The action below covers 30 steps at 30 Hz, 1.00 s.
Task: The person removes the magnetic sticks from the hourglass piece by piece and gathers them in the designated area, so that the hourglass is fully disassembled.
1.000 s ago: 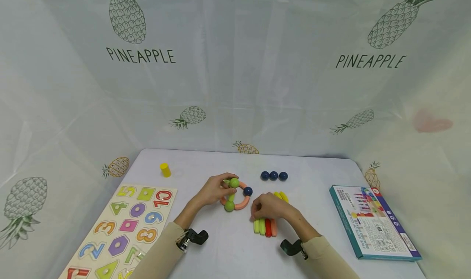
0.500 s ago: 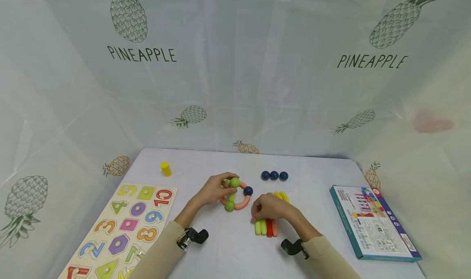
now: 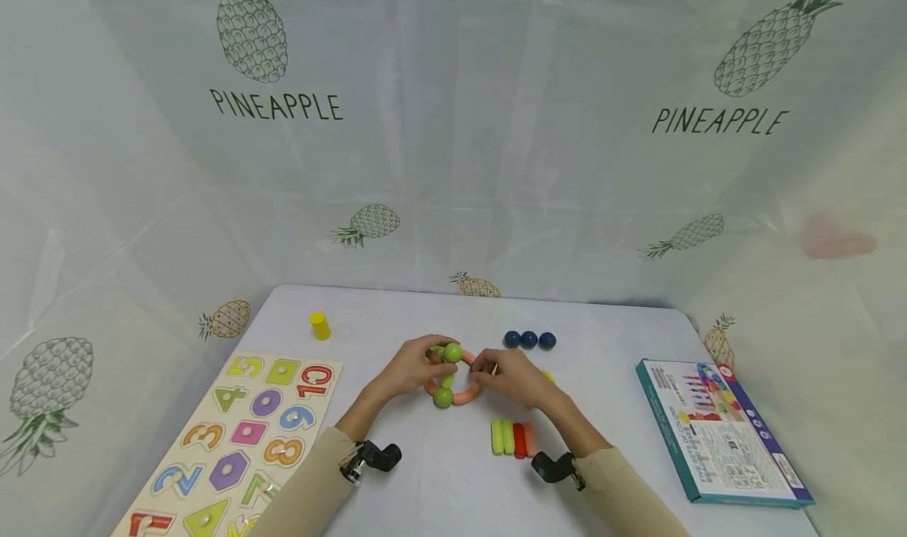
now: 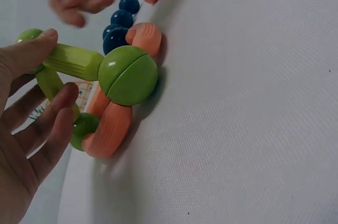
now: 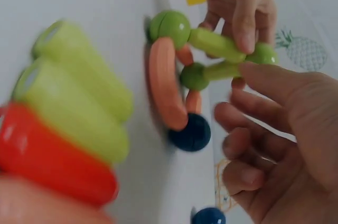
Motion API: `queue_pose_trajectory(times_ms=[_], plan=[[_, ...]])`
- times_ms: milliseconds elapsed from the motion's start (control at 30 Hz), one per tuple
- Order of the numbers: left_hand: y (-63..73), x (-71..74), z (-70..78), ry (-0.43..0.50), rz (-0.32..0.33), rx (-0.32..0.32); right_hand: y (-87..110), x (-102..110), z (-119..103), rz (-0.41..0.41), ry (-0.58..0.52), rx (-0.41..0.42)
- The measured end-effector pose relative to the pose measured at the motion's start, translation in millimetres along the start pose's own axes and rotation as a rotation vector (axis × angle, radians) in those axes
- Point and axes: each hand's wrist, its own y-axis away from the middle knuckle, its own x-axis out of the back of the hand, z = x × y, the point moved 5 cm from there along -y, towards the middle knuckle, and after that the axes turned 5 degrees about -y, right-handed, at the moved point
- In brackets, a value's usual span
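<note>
A model of magnetic sticks and balls stands on the table: orange curved sticks [image 5: 166, 84] joined by green balls [image 4: 128, 75] and a blue ball [image 5: 193, 133]. Light green sticks [image 4: 76, 61] slant up from it to a top green ball [image 3: 453, 353]. My left hand [image 3: 414, 364] pinches the light green sticks beside that top ball, thumb on one side and fingers on the other. Reaching in from the right, my right hand [image 3: 516, 375] has loosely bent fingers close to the model's blue-ball side, and no piece shows in its grasp.
Nearer me lie spare light green sticks [image 3: 502, 437], a red stick [image 3: 520, 440] and an orange one. Several blue balls [image 3: 528, 339] line up behind. A number puzzle board [image 3: 241, 435] lies left, a yellow cylinder [image 3: 320, 326] behind it, and a flat box [image 3: 723, 431] right.
My right hand has left the row of sticks and moved up and left to the model, uncovering the row. My left hand keeps its grip in the same place.
</note>
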Motion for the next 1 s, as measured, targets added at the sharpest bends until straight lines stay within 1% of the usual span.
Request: queue_pose_trajectory(times_ms=[100,200,367,633,767,933,1000], plan=[[0.5,1.0,1.3,-0.028,0.016,-0.039,-6.4,1.2,-7.6,0.072,-0.067,-0.003],[1.2,1.2,1.8,-0.024,0.021,-0.061,-12.1,-2.0,-12.1,0.093,-0.093,-0.003],[1.8,1.1,0.2,-0.019,0.016,-0.035,-17.7,-6.8,-16.2,0.106,-0.086,-0.020],[0.7,2.7,1.5,-0.076,0.038,-0.001,-20.0,-8.6,-22.4,0.101,-0.116,-0.075],[0.1,3.1,0.4,-0.138,0.046,0.009,-21.7,-8.9,-21.6,0.119,-0.115,-0.079],[-1.2,1.2,-2.4,-0.240,0.063,0.029,-24.7,-8.7,-20.7,0.133,-0.119,-0.052],[-1.9,-1.0,-1.8,-0.245,0.059,0.031,-25.8,-8.2,-20.8,0.137,-0.110,-0.044]])
